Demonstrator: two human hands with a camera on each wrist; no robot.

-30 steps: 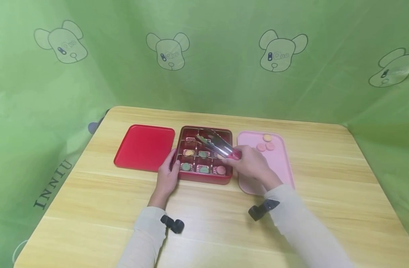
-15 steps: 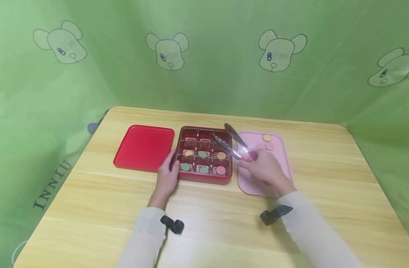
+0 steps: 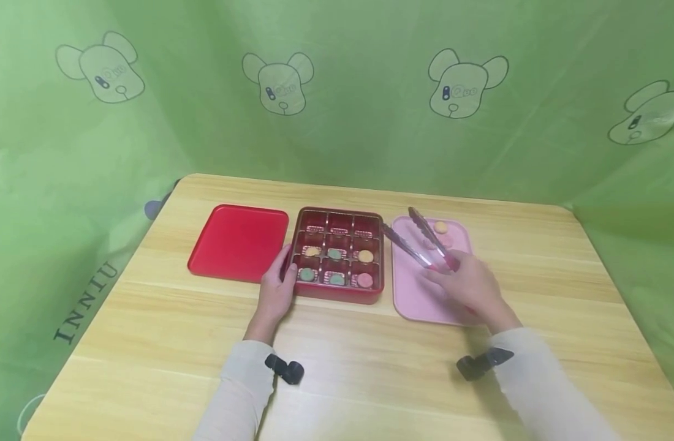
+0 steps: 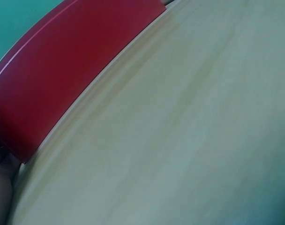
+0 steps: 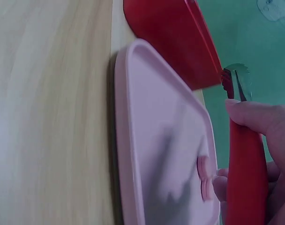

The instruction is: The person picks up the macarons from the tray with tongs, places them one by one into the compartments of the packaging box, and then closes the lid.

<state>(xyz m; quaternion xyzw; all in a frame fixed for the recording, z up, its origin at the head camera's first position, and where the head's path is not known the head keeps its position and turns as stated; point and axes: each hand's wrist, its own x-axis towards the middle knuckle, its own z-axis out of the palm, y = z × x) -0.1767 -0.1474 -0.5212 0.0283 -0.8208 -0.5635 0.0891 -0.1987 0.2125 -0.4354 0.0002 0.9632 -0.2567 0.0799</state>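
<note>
My left hand (image 3: 275,293) rests against the left side of a red box (image 3: 337,291), its fingers along the wall and its thumb near the front corner. A clear divided insert inside carries yellow, green and pink macarons in its middle and front rows; the back row's compartments hold none. My right hand (image 3: 472,286) grips metal tongs (image 3: 407,245) by their red handles, over the pink tray (image 3: 416,299). Their arms stand apart with nothing between them. On the tray, a yellow macaron (image 3: 440,227) lies behind pink macarons (image 5: 204,168), which the tongs partly cover in the head view.
Left of the box lies a flat red lid (image 3: 240,242). All stand on a light wooden table (image 3: 337,380). A green curtain (image 3: 364,147) with bear-head drawings hangs behind the table's far edge.
The right hand has carried the tongs from above the box rightward to above the tray. The tongs have spread, and a yellow macaron shows in the middle row's right compartment. The left hand stays put.
</note>
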